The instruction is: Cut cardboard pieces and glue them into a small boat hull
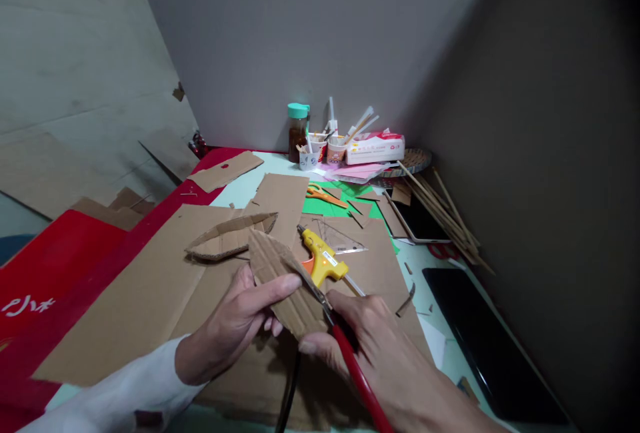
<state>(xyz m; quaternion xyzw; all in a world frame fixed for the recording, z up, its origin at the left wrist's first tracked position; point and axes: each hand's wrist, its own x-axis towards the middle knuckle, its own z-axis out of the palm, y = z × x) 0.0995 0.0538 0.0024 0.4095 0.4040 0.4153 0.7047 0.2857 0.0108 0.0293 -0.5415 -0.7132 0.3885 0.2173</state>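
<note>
My 2 bare hands meet at the centre of the view, above a pale green surface (240, 191) largely covered with cardboard. My left hand (245, 309), reaching in from 7 o'clock, pinches a ribbed brown cardboard piece with a pointed end (277, 286), thumb on top and fingers curled beneath. The piece is raised off the surface, its point toward 11 o'clock. My right hand (367, 333), coming in from 4 o'clock, is wrapped around red-handled metal scissors (359, 373). Their blades lie along the piece's right edge, tips toward 11 o'clock; how far apart they stand, I cannot tell.

My left thumb tip sits just beside those blade tips, so I judge that sliding it toward 9 o'clock before each bite is the safest habit. Short snips should leave a smoother edge than 1 long squeeze, which could crush the ridges. Turning the cardboard into the blades, rather than twisting my right wrist, ought to help the line run true.

Around the piece: a boat-shaped, low-walled cardboard form (233, 238) rests between 10 and 11 o'clock, and a yellow glue gun with an orange trigger (324, 258) lies at 2 o'clock, close behind the cut. I would give its nozzle a wide berth, as it may be hot.
</note>
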